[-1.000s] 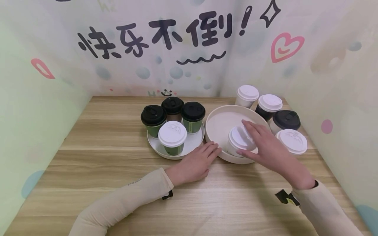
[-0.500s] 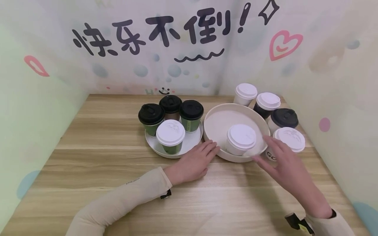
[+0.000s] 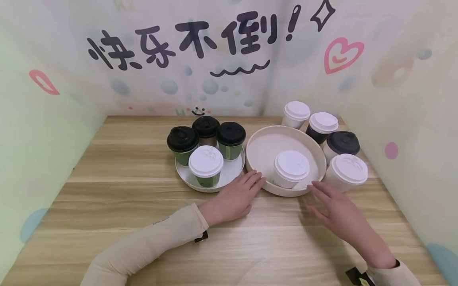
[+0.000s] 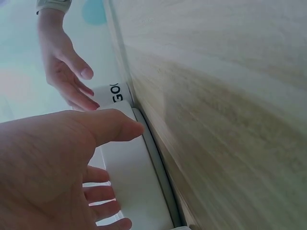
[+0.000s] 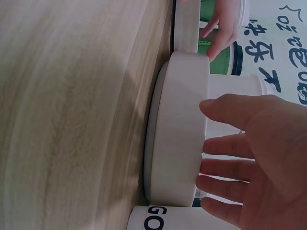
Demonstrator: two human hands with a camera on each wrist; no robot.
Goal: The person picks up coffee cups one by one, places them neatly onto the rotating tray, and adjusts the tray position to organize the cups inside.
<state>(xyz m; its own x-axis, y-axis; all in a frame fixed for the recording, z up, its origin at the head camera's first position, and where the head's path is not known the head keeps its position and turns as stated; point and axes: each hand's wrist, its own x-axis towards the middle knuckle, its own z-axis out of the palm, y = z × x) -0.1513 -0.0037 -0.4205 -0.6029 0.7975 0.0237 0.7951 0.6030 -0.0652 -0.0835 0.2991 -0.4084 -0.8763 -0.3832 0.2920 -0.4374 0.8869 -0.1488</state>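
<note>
**Left hand (image 3: 229, 202) and right hand (image 3: 341, 216) loose at the round beige tray (image 3: 286, 193)**

Nearest, along the lower edge: left sleeve (image 3: 146, 240) and right sleeve (image 3: 391, 275), both pale, over the wooden table (image 3: 250, 246). Just beyond, back upward, left hand with fingers extended and holding nothing, fingertips at the near-left rim of the tray. Opposite, right hand with thumb well apart from nearly straight fingers, likewise holding nothing, fingertips at the near-right rim; impossible to tell there between contact and a slight gap. Flat on the table between both hands, the tray, with a white-lidded white cup (image 3: 291, 171) upright inside, close to the front wall.

Left of the tray, touching or just beside, a white plate (image 3: 232, 172). On it, a green cup with a white lid (image 3: 206, 162) in front; behind, two green cups with black lids (image 3: 182, 143) and a black-lidded brown cup (image 3: 206, 129).

Right of the tray, running back in a curve: a GO-lettered cup (image 3: 346, 172), a dark-lidded white cup (image 3: 341, 143), a white-lidded black cup (image 3: 322, 127), then a rear white cup (image 3: 296, 114). Farthest, a backdrop (image 3: 229, 97) with large dark characters and a pink heart (image 3: 343, 55).
</note>
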